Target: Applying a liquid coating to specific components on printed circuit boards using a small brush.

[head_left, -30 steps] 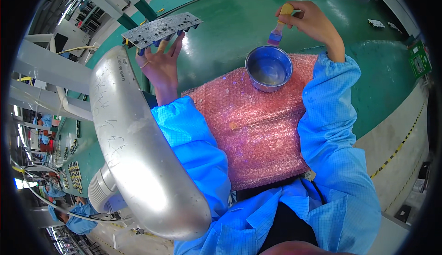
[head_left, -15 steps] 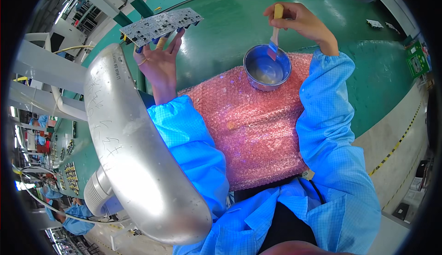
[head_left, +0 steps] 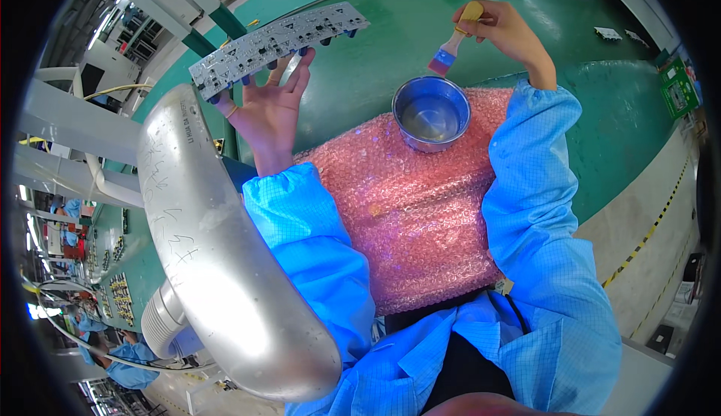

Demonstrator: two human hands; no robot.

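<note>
My left hand (head_left: 272,110) holds up a long circuit board (head_left: 278,43) from below, its soldered face turned toward me and dark parts showing along its lower edge. Some of the fingers are hidden behind the board. In my right hand (head_left: 507,31) is a flat brush (head_left: 452,46) with a yellow handle, gripped near the handle's end. Its bristles point down and left, just above a metal bowl (head_left: 432,114) and apart from it. Clear-looking liquid lies in the bowl, which stands on pink bubble wrap (head_left: 413,213).
A large silver fume hood (head_left: 225,258) with a ribbed hose takes up the left side, close to my left sleeve. The bubble wrap lies over the green table (head_left: 360,55). At the far right are a green circuit board (head_left: 678,91) and small boards (head_left: 607,34).
The brush has risen out of the bowl and tilted, its bristles swinging left. The circuit board has moved right and tilted, its right end higher.
</note>
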